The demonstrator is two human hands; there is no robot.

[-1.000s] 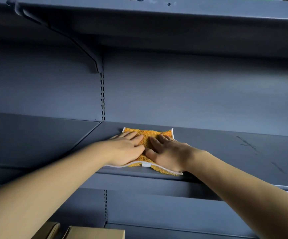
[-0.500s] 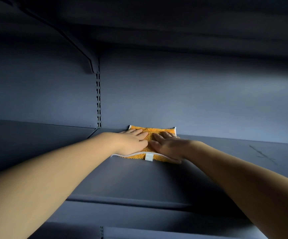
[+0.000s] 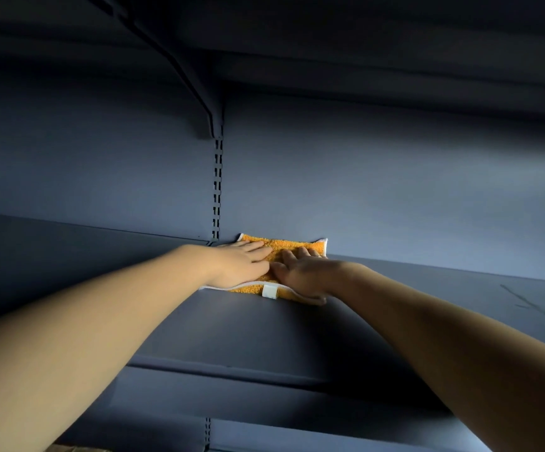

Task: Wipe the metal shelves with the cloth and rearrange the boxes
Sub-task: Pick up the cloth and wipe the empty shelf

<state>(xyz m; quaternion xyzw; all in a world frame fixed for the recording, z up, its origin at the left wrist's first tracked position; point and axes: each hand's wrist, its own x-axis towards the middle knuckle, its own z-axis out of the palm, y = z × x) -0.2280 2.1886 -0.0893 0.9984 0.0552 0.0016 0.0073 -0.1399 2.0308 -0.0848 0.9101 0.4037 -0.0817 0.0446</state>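
Flat on the grey metal shelf [image 3: 232,327], at its back wall, lies the orange cloth [image 3: 284,246] — left hand [image 3: 238,264] and right hand [image 3: 303,275] pressing it, fingers straight; its white tag [image 3: 269,291] shows no readable writing.

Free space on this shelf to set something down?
Free: shelf right of the right hand, out to the scuff marks; left panel beyond the slotted upright. Crowded: back corner, where left hand and right hand press the cloth.

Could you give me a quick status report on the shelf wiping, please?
Left hand and right hand flat on orange cloth. Cloth at back of shelf. No obstacle in view.
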